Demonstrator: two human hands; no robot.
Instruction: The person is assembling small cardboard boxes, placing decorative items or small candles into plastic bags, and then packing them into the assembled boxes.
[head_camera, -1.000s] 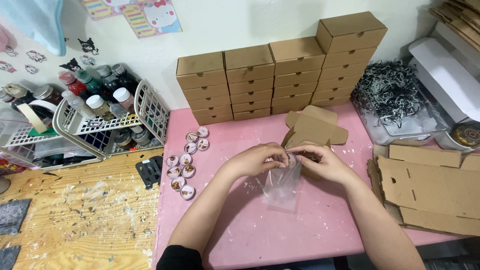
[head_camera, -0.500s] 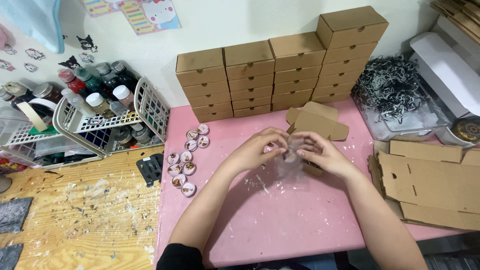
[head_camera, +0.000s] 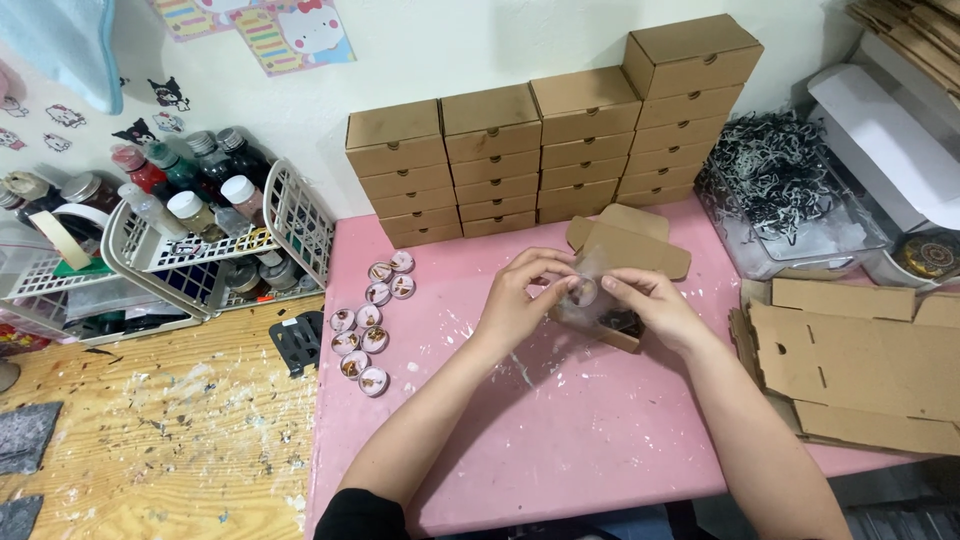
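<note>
Clear bag (head_camera: 588, 300), earlier lower, now over open box (head_camera: 618, 262).

A pink table (head_camera: 560, 440), flecked with white paint spots, carries most of the things. Against the wall at its back stand four stacks of closed brown cardboard boxes (head_camera: 560, 150). In front of the stacks lies an open cardboard box (head_camera: 625, 250) with its lid flap raised. Left of that box, a cluster of small round discs (head_camera: 372, 320) lies flat on the pink top. Right of the box sits a clear tray of black shredded paper (head_camera: 785, 190), and in front of that tray lie flat, unfolded cardboard sheets (head_camera: 860, 365). Left of the pink table is a wooden surface (head_camera: 150, 450), paint-spattered, bearing a white wire basket of bottles (head_camera: 200, 240).
</note>
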